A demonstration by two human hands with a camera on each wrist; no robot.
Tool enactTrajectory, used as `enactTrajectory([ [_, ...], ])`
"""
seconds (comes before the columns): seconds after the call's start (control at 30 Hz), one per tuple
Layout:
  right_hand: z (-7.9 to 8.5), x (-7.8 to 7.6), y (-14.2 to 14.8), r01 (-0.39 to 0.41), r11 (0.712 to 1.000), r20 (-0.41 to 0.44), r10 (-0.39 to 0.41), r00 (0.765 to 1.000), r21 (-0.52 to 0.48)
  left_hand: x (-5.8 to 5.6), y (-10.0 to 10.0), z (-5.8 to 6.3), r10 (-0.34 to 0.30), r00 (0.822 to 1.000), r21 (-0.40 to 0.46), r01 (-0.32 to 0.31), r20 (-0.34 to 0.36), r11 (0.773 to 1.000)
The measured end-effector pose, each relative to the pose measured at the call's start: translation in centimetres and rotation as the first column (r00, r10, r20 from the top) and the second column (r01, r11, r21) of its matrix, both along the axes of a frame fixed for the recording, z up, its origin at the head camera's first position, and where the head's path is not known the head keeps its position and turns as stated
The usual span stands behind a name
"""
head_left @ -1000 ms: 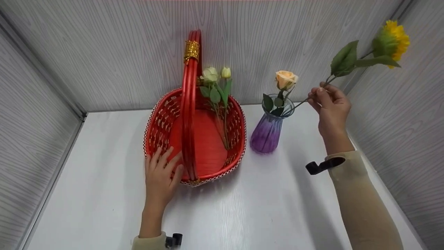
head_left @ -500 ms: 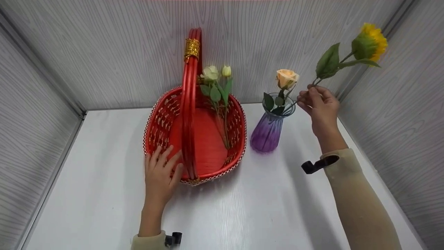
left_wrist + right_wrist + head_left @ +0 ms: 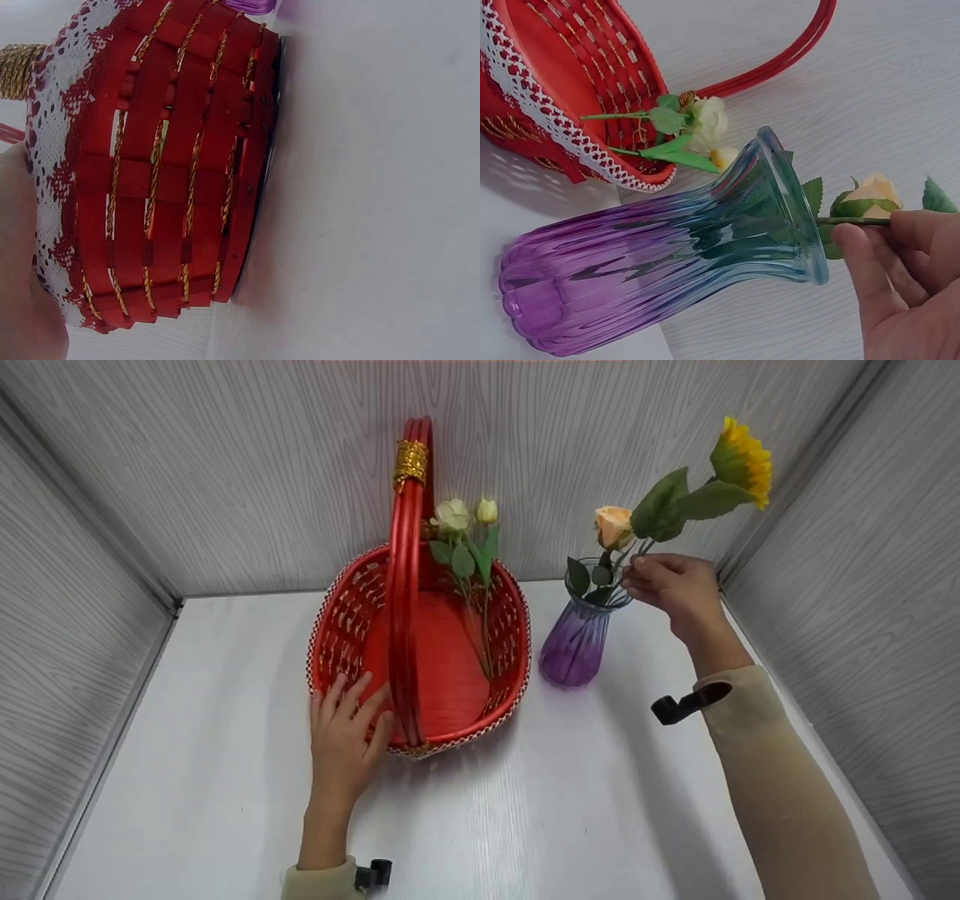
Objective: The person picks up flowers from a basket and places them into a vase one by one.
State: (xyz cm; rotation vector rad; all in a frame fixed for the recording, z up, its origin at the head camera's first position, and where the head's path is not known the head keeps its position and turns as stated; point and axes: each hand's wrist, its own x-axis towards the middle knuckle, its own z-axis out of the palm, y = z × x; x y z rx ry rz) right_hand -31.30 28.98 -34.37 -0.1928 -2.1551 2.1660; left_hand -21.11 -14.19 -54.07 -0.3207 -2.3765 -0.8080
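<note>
My right hand (image 3: 679, 589) pinches the stem of a yellow sunflower (image 3: 742, 461) at the mouth of a blue-to-purple glass vase (image 3: 574, 649). The sunflower's lower stem runs down inside the vase, and its head leans to the right. A peach rose (image 3: 613, 526) stands in the same vase, and in the right wrist view the pinched stem (image 3: 855, 221) crosses in front of the rose (image 3: 870, 199). My left hand (image 3: 345, 735) rests with spread fingers on the near left rim of a red woven basket (image 3: 450, 660). In the left wrist view the basket's outer side (image 3: 165, 172) fills much of the frame.
A white rose (image 3: 452, 516) and a pale yellow tulip (image 3: 487, 511) lean inside the basket against its far right side. The basket's tall red handle (image 3: 403, 585) arches over it. Grey wood-grain panels (image 3: 262, 472) enclose the white table (image 3: 525, 810) at the back and sides.
My right hand has moved left to the vase mouth with the sunflower, whose stem has gone deeper into the vase. The left hand stays on the basket rim.
</note>
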Motion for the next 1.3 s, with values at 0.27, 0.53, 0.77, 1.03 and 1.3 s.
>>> enactTrajectory([
  [0.27, 0.3, 0.4, -0.3, -0.03, 0.996, 0.107, 0.021, 0.994, 0.088, 0.1, 0.0, 0.1, -0.005, 1.0, 0.001, 0.005, 0.0, 1.0],
  [0.53, -0.1, 0.5, 0.0, 0.01, 1.0, 0.123, -0.013, 0.992, 0.028, -0.1, 0.0, 0.0, -0.005, 1.0, 0.0, 0.005, 0.006, 1.0],
  [0.77, -0.6, 0.7, -0.1, 0.049, 0.994, 0.126, -0.037, 0.991, -0.098, -0.1, 0.0, 0.0, 0.004, 1.0, 0.003, -0.004, -0.002, 1.0],
  [1.03, -1.2, 1.3, -0.3, 0.038, 0.993, 0.144, -0.022, 0.989, -0.112, -0.1, -0.1, -0.1, 0.0, 1.0, 0.004, 0.0, -0.011, 1.0],
  [1.3, -2.3, 2.4, -2.2, -0.057, 0.987, 0.115, 0.074, 0.991, -0.148, -0.1, -0.1, -0.1, -0.005, 1.0, 0.005, 0.005, 0.015, 1.0],
])
